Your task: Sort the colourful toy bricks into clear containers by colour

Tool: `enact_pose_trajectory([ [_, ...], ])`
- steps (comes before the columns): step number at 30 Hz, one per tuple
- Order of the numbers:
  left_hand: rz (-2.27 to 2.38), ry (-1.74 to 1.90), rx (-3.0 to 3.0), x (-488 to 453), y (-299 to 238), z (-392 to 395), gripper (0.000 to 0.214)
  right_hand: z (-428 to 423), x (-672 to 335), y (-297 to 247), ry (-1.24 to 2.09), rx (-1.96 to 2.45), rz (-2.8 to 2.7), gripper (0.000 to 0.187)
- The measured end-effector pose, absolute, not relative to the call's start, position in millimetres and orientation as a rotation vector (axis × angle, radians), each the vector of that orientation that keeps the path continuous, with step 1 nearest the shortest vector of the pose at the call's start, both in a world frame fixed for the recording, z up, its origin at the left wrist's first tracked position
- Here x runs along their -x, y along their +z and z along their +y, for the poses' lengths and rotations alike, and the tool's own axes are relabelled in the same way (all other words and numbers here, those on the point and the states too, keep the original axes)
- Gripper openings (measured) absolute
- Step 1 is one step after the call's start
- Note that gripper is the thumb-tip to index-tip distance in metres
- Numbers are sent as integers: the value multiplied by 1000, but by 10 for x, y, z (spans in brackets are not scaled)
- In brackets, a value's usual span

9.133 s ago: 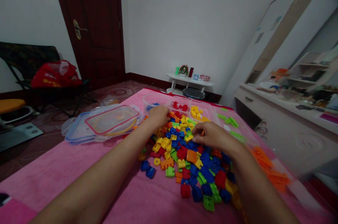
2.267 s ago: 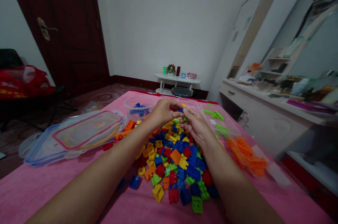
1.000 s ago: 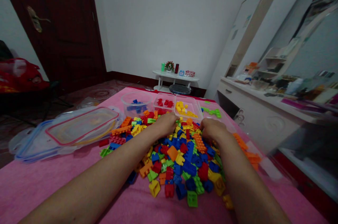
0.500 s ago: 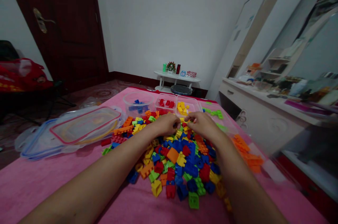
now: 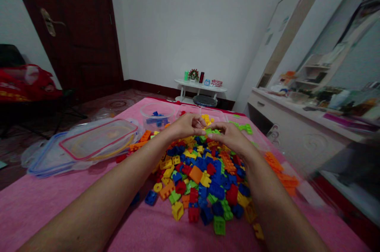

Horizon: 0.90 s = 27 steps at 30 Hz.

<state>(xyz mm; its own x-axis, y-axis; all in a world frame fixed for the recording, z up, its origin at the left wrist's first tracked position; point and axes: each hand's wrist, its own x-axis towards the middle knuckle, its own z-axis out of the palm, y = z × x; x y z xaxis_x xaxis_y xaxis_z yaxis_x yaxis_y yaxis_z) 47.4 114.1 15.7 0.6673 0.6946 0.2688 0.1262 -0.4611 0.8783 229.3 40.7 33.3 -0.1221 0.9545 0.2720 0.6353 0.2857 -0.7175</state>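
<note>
Lettering and labels in the scene: none can be read.
Yellow and pale print stands on the red bag on the dark chair, too blurred to make out. On the white table, near its right end, the small blue object and the red-and-white patterned box bear markings too small to resolve. Two faint patches on the pale upright panel are likewise indistinct; whether they carry writing cannot be told.
</note>
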Motion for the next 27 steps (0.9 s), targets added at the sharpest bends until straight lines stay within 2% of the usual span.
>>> enact_pose_trajectory([
  [2, 681, 711, -2070, -426, 187, 1132, 25, 406, -2390, 358, 553, 1493, -1851, 30],
  [5, 726, 421, -2285, -341, 240, 1114, 29, 392, -2602, 410, 457, 1698, -1815, 31],
  [9, 740, 196, -2440, -322, 241, 1078, 39, 370, -2886, 462, 37, 2082, -1619, 31],
  [12, 765, 230, -2471, -400, 173, 1040, 37, 372, -2983, 465, -368, 2129, -1347, 58],
  [14, 809, 333, -2521, -470, 121, 1012, 38, 383, -2963, 458, -472, 2061, -1302, 72],
  [16, 817, 418, -2590, -524, 86, 988, 39, 404, -2885, 440, -428, 2004, -1393, 66],
  [19, 725, 343, -2613, -527, 99, 979, 36, 453, -2717, 356, -203, 2005, -1642, 39],
  [21, 709, 293, -2578, -469, 150, 997, 33, 488, -2609, 256, -80, 2020, -1820, 30],
  [27, 745, 274, -2507, -348, 309, 981, 21, 511, -2429, -14, -59, 2049, -2121, 51],
])
